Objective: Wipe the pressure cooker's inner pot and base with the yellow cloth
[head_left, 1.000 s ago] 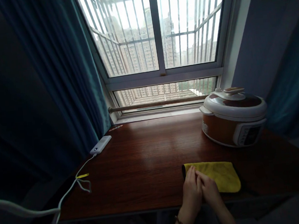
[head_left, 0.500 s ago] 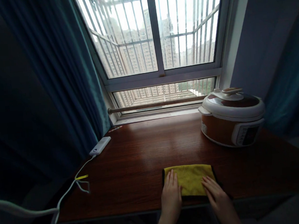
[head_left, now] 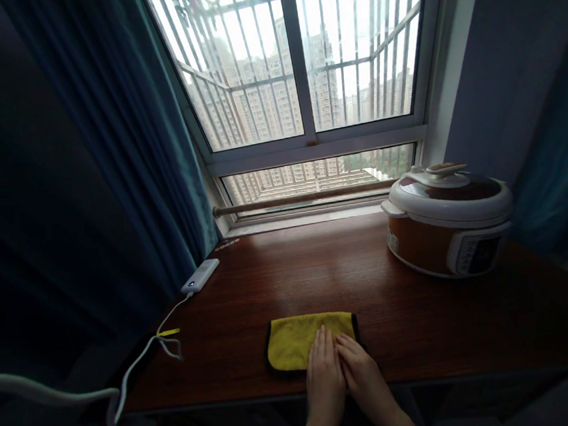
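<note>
A folded yellow cloth (head_left: 291, 346) with a dark border lies on the brown wooden table (head_left: 217, 353) near its front edge. My left hand (head_left: 325, 366) rests flat on the cloth, right of its middle, fingers stretched out and pointing away from me. Right beside it, my right hand (head_left: 360, 366) lies over the cloth's right part, its fingers extended and slanting left so that the two hands meet. The cloth's front right corner is hidden under the hands.
A white and brown electric cooker (head_left: 448, 224) stands at the table's right. To the left lies a white power bank (head_left: 202, 276) with a white cable (head_left: 129, 375) running off the edge. A blue curtain (head_left: 161, 184) hangs at left, a barred window (head_left: 307, 90) behind.
The cloth has slid left across the table. My right hand has moved left to meet my left hand, which has stayed almost in place. The view has shifted slightly.
</note>
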{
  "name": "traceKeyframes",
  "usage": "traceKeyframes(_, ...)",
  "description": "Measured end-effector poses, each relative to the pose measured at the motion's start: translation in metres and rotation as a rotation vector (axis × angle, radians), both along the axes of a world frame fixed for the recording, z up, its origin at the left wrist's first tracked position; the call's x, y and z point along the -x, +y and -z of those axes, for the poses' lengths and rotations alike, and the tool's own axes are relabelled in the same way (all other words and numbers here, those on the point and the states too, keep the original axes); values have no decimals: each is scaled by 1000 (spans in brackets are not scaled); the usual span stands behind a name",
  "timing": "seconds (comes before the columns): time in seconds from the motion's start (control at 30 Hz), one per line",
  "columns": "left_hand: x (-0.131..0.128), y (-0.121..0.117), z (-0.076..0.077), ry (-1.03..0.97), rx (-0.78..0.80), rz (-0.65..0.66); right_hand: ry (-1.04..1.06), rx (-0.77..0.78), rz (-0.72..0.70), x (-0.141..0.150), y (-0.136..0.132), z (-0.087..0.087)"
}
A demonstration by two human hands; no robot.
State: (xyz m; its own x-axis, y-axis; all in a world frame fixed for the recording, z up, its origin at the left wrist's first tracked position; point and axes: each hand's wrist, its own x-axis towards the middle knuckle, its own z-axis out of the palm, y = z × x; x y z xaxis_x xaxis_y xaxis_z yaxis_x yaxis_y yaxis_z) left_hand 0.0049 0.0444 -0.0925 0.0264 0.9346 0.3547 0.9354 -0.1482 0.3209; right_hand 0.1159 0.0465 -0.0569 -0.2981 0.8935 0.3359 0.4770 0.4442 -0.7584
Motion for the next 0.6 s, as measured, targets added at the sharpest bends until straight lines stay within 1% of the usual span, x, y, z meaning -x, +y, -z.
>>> traceKeyframes(0.07,7,-1,4,82,-36,0,40,-31,-9,-15,2,3)
traceKeyframes(0.1,11,-2,5,121,-47,-6,46,-51,18,-24,4,6)
traceKeyframes(0.27,43,-1,3,217,-20,-86,-34,-175,318,-79,16,26)
traceKeyframes(0.37,72,1,3,230,11,-123,-96,-236,430,-104,18,38)
traceKeyframes(0.47,102,2,3,225,29,-168,-153,-281,430,-113,16,44)
traceKeyframes(0.6,139,4,4,217,27,-179,-226,-308,419,-110,13,46)
